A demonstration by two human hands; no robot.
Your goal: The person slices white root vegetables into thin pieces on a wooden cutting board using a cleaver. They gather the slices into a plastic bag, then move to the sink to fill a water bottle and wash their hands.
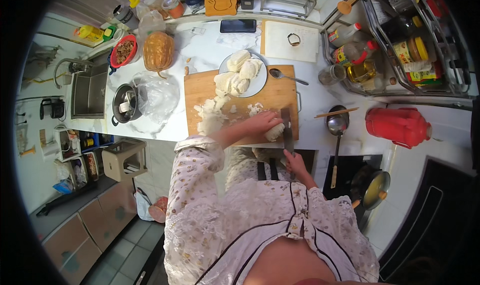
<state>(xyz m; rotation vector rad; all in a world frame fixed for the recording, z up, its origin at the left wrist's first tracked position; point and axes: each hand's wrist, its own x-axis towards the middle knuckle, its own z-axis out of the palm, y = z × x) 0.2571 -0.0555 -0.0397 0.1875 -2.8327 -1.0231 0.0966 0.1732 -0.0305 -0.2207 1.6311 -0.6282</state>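
My right hand (296, 163) grips the handle of a kitchen knife (287, 129), whose broad blade stands over the right part of a wooden cutting board (240, 82). Just left of the blade, my left hand (264, 122) rests on a white, crumbly block (275, 132), perhaps tofu, and holds it against the board. Sliced and crumbled white pieces (210, 114) lie on the board's left side, with smaller crumbs (255, 108) above my left hand. A plate (261, 80) with several larger white blocks (239, 72) overlaps the board's far edge.
A metal spoon (288, 76) lies at the board's upper right. Left are a plastic bag (157, 97), a steel pot (125, 104), a pumpkin (158, 52) and a red bowl (124, 50). Right are a ladle (337, 127) with chopsticks (336, 112) across it, a red thermos (397, 126) and a lidded pan (375, 190).
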